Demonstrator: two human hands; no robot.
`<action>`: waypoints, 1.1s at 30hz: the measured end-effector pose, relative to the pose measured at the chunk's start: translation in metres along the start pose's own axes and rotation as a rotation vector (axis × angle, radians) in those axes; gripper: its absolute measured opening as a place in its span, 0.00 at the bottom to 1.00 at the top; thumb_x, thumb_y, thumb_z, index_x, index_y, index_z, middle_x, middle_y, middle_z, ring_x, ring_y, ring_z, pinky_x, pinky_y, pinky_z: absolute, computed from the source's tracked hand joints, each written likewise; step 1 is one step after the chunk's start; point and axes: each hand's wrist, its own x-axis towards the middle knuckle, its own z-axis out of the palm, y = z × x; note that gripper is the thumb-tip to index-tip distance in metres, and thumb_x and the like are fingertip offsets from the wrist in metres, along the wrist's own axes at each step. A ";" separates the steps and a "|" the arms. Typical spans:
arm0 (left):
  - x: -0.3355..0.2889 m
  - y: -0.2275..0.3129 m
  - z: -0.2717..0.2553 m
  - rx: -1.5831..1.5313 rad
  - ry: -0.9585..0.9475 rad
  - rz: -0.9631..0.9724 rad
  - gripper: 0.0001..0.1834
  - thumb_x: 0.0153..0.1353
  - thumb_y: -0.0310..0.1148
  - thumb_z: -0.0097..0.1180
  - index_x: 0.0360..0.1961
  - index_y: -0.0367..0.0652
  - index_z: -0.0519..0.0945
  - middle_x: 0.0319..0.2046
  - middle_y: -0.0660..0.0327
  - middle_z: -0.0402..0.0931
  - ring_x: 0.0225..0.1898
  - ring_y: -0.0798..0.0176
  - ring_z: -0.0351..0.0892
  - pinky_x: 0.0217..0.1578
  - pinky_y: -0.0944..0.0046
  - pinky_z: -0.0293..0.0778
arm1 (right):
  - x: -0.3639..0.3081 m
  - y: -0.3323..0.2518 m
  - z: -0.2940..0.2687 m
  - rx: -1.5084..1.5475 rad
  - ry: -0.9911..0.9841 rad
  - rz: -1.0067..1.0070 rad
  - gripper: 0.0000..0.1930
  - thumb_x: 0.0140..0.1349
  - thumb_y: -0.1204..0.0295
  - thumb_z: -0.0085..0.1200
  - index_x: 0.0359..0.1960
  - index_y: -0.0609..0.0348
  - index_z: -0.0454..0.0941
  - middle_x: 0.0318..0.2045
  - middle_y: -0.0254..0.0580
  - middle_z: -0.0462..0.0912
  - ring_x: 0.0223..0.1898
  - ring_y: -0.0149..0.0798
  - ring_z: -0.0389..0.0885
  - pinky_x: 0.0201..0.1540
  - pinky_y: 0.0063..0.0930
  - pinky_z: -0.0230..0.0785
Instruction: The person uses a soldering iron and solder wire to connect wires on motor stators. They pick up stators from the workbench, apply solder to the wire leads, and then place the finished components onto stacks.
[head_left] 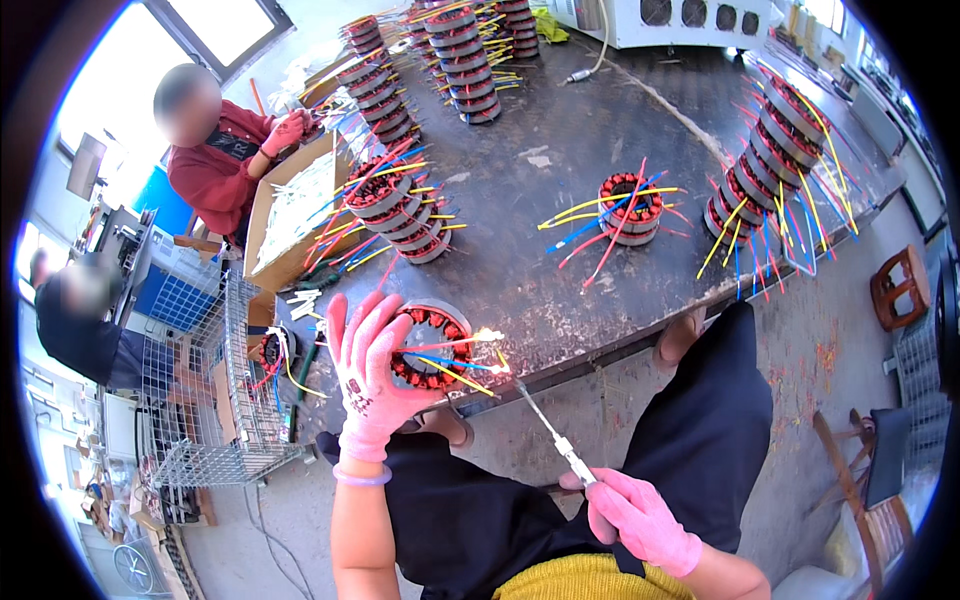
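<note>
My left hand (370, 365), in a pink glove, grips a motor stator (436, 318) at the front edge of the table. Its ring carries red windings, and red, blue and yellow wires stick out to the right. My right hand (642, 515), also gloved in pink, is closed around a slim torch-like tool (562, 440) with a white body and a long thin metal stem. The stem points up and left toward the wire ends. Small flames (500, 362) glow at the tips of the red and blue wires.
A lone stator (632, 222) stands mid-table, with stator stacks left (400, 215), right (770, 160) and behind. A cardboard box (300, 215) of white pieces sits at the left, near a co-worker (215, 150). A wire basket (215, 390) stands beside the table.
</note>
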 end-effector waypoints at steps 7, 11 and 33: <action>0.014 0.017 -0.027 -0.132 0.047 -0.096 0.49 0.27 0.53 0.81 0.51 0.43 0.71 0.55 0.51 0.76 0.61 0.44 0.73 0.70 0.35 0.52 | -0.010 -0.006 -0.006 0.097 0.141 -0.171 0.14 0.75 0.63 0.46 0.48 0.62 0.74 0.18 0.25 0.69 0.18 0.21 0.61 0.22 0.17 0.50; 0.027 0.036 -0.060 -0.218 0.040 -0.107 0.51 0.27 0.55 0.81 0.52 0.43 0.72 0.55 0.50 0.76 0.60 0.43 0.73 0.70 0.35 0.52 | -0.013 -0.008 -0.012 0.028 0.193 -0.270 0.15 0.75 0.59 0.45 0.32 0.54 0.72 0.17 0.24 0.67 0.17 0.20 0.59 0.20 0.17 0.47; 0.127 -0.071 -0.050 -0.288 -0.135 -0.699 0.49 0.38 0.46 0.79 0.60 0.36 0.71 0.54 0.54 0.74 0.55 0.58 0.75 0.58 0.58 0.70 | 0.063 0.004 -0.077 0.105 0.077 -0.444 0.21 0.76 0.60 0.44 0.57 0.67 0.74 0.15 0.24 0.68 0.15 0.20 0.59 0.18 0.19 0.47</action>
